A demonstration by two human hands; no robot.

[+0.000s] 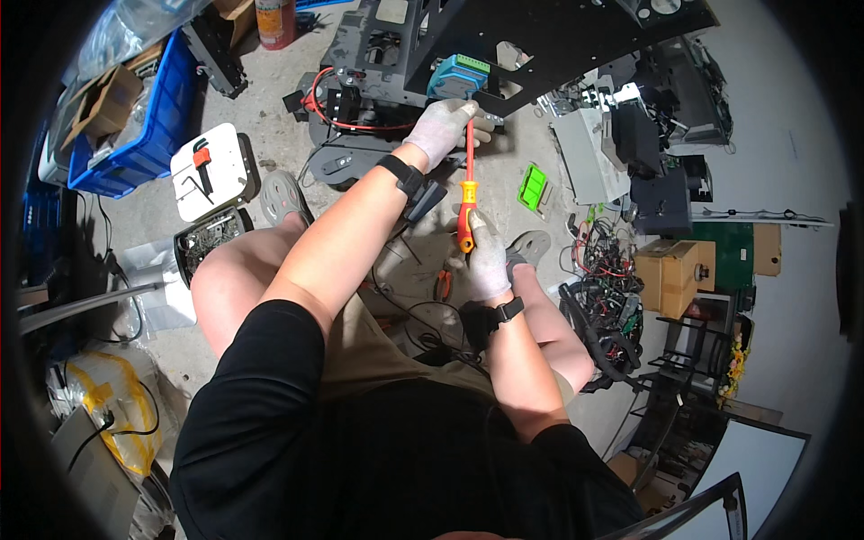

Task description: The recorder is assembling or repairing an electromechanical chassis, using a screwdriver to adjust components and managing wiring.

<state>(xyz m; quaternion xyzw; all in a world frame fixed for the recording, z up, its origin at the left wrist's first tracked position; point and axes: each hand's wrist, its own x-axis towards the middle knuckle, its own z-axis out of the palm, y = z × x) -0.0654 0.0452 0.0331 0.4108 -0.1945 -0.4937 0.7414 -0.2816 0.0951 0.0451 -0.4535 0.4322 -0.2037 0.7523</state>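
Observation:
My right hand (487,256), in a pale work glove, is closed on the red-and-yellow handle of a screwdriver (468,200). The red shaft points away from me, up to a teal module (457,77) with a green terminal strip. At the shaft's far end, my gloved left hand (444,129) is closed around it, just under the module. The tip and whatever it touches are hidden by those fingers. The module sits against the black metal frame (549,54) of a wheeled machine.
A red cable (346,124) loops beside the machine's grey base. A bright green tray (533,187) lies on the floor to the right, near a heap of tangled wires (601,297). To the left are a white case lid (214,171) holding tools and a blue crate (144,153). Orange-handled pliers (442,286) lie between my legs.

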